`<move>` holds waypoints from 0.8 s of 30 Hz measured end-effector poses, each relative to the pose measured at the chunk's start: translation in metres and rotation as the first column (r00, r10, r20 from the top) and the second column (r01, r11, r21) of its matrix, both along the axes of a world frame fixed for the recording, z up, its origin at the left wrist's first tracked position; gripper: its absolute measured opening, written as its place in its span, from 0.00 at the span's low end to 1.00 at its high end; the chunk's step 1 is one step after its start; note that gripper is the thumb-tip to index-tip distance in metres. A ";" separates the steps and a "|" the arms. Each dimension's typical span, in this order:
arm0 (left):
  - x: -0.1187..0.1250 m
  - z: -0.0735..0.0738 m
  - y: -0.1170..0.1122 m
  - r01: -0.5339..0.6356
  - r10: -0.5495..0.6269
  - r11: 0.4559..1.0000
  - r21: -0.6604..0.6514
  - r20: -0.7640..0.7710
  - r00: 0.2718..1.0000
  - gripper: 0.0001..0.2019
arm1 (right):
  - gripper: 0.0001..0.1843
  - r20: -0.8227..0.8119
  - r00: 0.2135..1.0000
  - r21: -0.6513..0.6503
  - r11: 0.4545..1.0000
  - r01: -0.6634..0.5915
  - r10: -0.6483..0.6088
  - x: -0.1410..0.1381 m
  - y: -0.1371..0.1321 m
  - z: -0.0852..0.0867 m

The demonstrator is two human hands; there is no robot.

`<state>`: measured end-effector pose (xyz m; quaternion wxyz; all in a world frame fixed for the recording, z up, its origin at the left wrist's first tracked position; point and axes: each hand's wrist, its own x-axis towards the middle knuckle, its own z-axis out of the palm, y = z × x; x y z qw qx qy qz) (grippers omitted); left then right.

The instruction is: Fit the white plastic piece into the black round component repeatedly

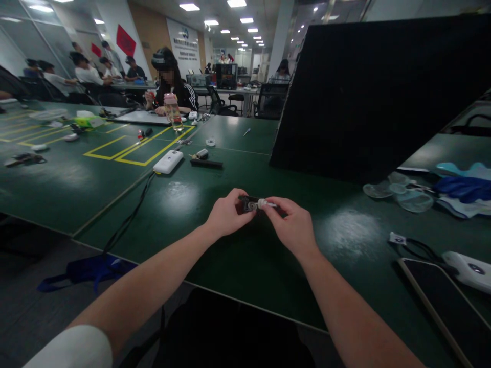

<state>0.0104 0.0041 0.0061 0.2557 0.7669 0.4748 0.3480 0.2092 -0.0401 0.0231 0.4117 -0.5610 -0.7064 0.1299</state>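
Dark part (247, 206), sm.: partly hidden by L hand (229, 214); details can't be told. Phone (445, 306): cut off, lower R corner. Wall sign (186, 45): lettering blurred, can't be read.

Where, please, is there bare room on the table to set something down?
The green table looks bare between the right hand and the clear blades, and between the left hand and the white box beyond. The right side is crowded with blades, a blue item and a phone.

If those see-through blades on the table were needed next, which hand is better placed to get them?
Probably the right hand: it is nearer the see-through blades than the left hand. It pinches a white piece, though, so it would need freeing first.
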 end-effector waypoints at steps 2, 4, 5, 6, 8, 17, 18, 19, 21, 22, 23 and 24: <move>0.000 -0.001 0.000 -0.003 0.004 1.000 0.029 -0.001 1.000 0.19 | 0.12 0.026 1.000 0.039 0.999 -0.007 0.006 0.000 -0.001 0.001; 0.001 -0.003 0.000 -0.016 0.017 0.998 0.060 -0.008 1.000 0.19 | 0.11 0.062 0.998 0.078 0.997 -0.012 0.007 -0.001 -0.002 0.003; 0.001 -0.003 0.000 -0.027 0.028 0.997 0.074 -0.012 1.000 0.18 | 0.11 0.077 0.997 0.088 0.996 -0.011 0.004 -0.001 -0.002 0.003; 0.001 -0.004 0.001 -0.039 0.041 0.996 0.086 -0.016 0.999 0.18 | 0.11 0.088 0.996 0.094 0.996 -0.008 -0.001 -0.001 -0.002 0.004; 0.001 -0.004 0.001 -0.057 0.060 0.993 0.105 -0.026 0.998 0.18 | 0.11 0.105 0.995 0.088 0.996 -0.006 -0.003 -0.001 -0.003 0.003; 0.001 -0.004 0.000 0.046 -0.042 0.995 0.085 -0.053 0.998 0.19 | 0.12 0.061 0.998 -0.009 1.000 -0.008 0.008 -0.001 0.000 -0.005; 0.001 -0.003 0.000 0.046 -0.044 0.997 0.068 -0.037 0.998 0.19 | 0.12 0.064 0.998 -0.005 1.000 -0.010 0.010 -0.001 0.000 -0.006; 0.001 -0.003 0.000 0.048 -0.047 0.997 0.052 -0.024 0.999 0.19 | 0.12 0.071 0.997 0.001 1.000 -0.002 0.002 -0.002 0.000 -0.006; 0.002 -0.003 -0.001 0.065 -0.065 0.998 0.028 -0.013 0.998 0.20 | 0.13 0.087 0.996 -0.003 0.999 0.037 -0.037 -0.002 0.000 -0.005; 0.002 -0.003 -0.001 0.073 -0.073 0.997 0.022 -0.010 0.997 0.20 | 0.15 0.088 0.994 -0.015 0.998 0.065 -0.063 -0.002 0.000 -0.005; 0.002 -0.003 -0.002 0.080 -0.080 0.997 0.019 -0.008 0.997 0.20 | 0.19 0.079 0.993 -0.034 0.995 0.091 -0.088 -0.002 0.000 -0.004; 0.003 -0.003 -0.002 0.083 -0.083 0.996 0.019 -0.004 0.997 0.20 | 0.22 0.057 0.992 -0.055 0.992 0.116 -0.113 -0.001 -0.001 -0.003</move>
